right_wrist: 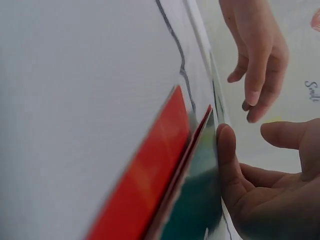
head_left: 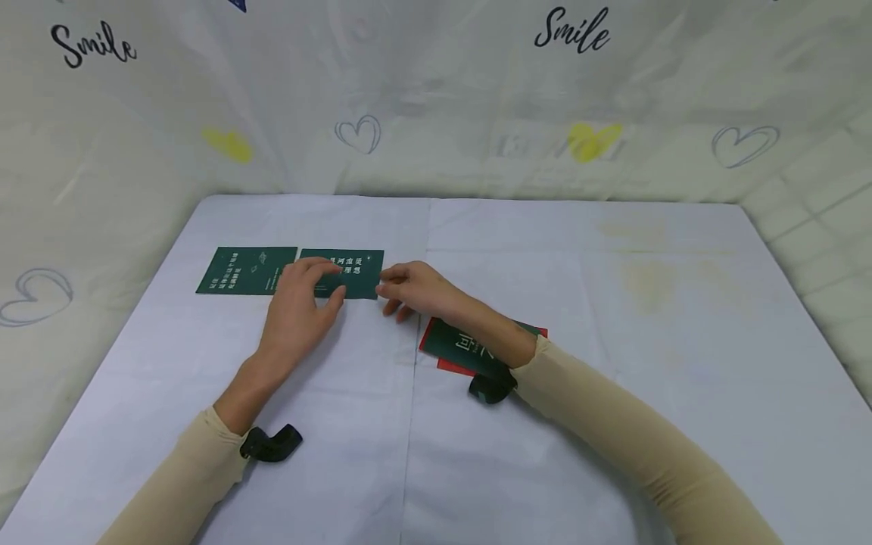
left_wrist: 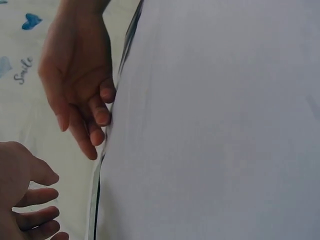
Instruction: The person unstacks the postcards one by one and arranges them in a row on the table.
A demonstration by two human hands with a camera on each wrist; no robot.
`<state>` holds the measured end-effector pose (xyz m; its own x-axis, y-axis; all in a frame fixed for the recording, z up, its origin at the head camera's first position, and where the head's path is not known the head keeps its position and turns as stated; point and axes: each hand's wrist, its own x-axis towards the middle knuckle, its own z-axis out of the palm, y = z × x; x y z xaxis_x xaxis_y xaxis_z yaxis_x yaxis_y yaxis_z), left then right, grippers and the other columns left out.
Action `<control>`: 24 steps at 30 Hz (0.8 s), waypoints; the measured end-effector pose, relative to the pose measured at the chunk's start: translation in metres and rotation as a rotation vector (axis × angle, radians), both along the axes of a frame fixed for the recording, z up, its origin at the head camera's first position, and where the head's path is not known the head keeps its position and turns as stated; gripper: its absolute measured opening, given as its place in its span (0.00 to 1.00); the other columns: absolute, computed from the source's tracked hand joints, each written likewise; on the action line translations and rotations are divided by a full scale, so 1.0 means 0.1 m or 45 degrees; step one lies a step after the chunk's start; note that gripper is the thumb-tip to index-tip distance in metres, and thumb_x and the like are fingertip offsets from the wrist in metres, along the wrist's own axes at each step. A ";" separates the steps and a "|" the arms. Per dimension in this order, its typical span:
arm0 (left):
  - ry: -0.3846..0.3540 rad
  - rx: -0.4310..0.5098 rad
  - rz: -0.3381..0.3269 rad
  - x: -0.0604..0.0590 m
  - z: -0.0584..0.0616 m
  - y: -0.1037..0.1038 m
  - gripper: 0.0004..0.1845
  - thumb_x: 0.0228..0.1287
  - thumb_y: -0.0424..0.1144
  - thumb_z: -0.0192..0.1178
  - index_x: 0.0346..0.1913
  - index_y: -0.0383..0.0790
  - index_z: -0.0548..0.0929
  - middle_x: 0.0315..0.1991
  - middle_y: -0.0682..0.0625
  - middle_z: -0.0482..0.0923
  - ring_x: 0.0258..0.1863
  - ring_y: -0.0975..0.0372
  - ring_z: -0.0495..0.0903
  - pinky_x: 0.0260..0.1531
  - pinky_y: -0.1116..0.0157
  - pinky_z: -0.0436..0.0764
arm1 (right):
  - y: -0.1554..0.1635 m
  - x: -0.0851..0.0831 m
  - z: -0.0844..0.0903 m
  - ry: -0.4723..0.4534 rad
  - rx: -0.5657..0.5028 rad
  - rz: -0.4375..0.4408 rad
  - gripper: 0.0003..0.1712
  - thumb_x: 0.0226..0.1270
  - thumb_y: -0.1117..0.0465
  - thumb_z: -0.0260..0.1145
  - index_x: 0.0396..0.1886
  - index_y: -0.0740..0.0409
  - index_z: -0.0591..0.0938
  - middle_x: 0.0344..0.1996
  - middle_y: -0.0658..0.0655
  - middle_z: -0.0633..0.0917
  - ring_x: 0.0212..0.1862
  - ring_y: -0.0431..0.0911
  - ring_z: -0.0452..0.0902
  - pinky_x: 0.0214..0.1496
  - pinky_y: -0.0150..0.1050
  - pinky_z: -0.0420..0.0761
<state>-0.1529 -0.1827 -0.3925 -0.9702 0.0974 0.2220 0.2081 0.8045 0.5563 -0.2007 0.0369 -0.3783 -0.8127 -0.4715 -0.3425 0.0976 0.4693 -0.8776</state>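
Card (head_left: 354, 274): laid flat, far left of table centre, beside a second card (head_left: 247, 270).
Left hand (head_left: 300, 303): fingers relaxed, pressed on it.
Right hand (head_left: 415, 289): fingers loose, touching its right edge.
Table (head_left: 613, 363): white cloth; right half open.
Stack (head_left: 463, 350): under right wrist.

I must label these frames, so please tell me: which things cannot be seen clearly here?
- Stack, head view: right forearm covers much of it; card count unclear.
- Second green card, head view: left hand covers its left part.
- Print on first green card: too small to read.
- Wrist views: cards show only edge-on, faces hidden.
- Right hand: contact with the second green card unclear.
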 end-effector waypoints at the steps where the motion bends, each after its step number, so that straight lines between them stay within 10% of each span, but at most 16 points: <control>1: 0.009 0.017 -0.012 0.00 0.00 0.01 0.18 0.73 0.38 0.63 0.61 0.35 0.82 0.67 0.40 0.75 0.70 0.47 0.69 0.67 0.44 0.75 | 0.01 0.01 0.01 0.003 0.003 0.008 0.31 0.79 0.53 0.62 0.75 0.59 0.73 0.46 0.59 0.91 0.37 0.46 0.89 0.44 0.35 0.86; 24: -0.065 0.143 -0.307 0.09 0.03 0.45 0.17 0.72 0.37 0.65 0.61 0.44 0.83 0.56 0.46 0.81 0.43 0.55 0.81 0.37 0.63 0.79 | 0.50 0.18 0.19 0.193 0.028 0.035 0.21 0.79 0.54 0.61 0.64 0.59 0.83 0.58 0.57 0.86 0.48 0.50 0.89 0.49 0.43 0.89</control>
<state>-0.1441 -0.1373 -0.3895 -0.9322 0.3046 0.1957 0.3555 0.6679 0.6538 -0.1824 0.0865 -0.3590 -0.8429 -0.4879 -0.2269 -0.0486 0.4890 -0.8709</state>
